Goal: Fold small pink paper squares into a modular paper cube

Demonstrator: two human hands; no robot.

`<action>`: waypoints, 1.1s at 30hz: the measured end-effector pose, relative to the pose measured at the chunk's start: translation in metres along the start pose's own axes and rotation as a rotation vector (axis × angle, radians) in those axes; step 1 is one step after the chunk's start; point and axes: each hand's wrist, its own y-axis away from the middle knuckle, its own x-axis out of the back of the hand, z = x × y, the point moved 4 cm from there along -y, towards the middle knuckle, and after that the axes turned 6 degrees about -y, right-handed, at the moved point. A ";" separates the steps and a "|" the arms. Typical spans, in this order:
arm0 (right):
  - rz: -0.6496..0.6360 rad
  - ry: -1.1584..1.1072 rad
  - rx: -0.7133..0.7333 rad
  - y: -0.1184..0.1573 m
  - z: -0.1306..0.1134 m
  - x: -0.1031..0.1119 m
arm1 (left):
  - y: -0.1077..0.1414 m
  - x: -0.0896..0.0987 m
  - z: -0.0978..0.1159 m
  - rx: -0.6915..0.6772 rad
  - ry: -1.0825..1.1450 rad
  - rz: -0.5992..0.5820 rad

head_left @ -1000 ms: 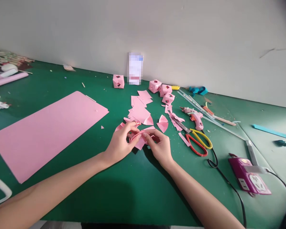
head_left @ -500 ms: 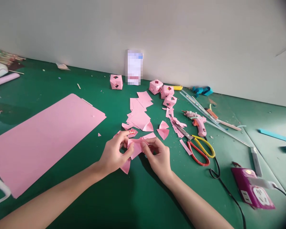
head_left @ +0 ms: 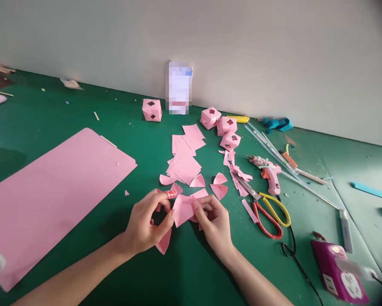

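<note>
A folded piece of pink paper (head_left: 183,209) is pinched between the thumb and fingers of my right hand (head_left: 214,219), its creased face turned toward me. Beside its left edge is my left hand (head_left: 148,219), thumb and index finger curved and apart, the thumb tip at the paper's edge. A red patterned wrap covers that index fingertip. Below the left thumb lies a folded pink piece (head_left: 164,243), partly hidden. Just beyond my hands are more folded pieces (head_left: 219,186) and a spread stack of pink paper squares (head_left: 185,165).
Scissors (head_left: 270,212) and a pink glue gun (head_left: 270,174) lie right, near a purple power socket (head_left: 336,267) with cables. Pink paper balls with cutouts (head_left: 152,110) stand toward the wall by a phone (head_left: 179,89). A large pink sheet (head_left: 60,199) covers the left.
My left thumb and index finger have drawn back from the paper to its left edge. The paper now shows more of its face, still in my right hand. The view has shifted slightly.
</note>
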 end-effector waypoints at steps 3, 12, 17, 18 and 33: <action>-0.030 0.027 -0.033 -0.001 0.001 0.001 | -0.002 -0.001 0.001 0.015 -0.031 -0.026; -0.141 0.102 -0.002 0.005 -0.002 -0.002 | -0.009 -0.004 0.006 0.031 -0.049 -0.044; -0.172 0.146 0.015 0.003 -0.006 -0.004 | -0.011 -0.004 0.009 0.081 0.002 -0.039; -0.178 0.158 0.020 0.003 -0.007 -0.004 | -0.011 -0.003 0.009 0.126 0.013 -0.051; -0.072 0.104 0.031 0.003 -0.004 0.000 | -0.021 -0.008 0.009 0.519 0.348 -0.159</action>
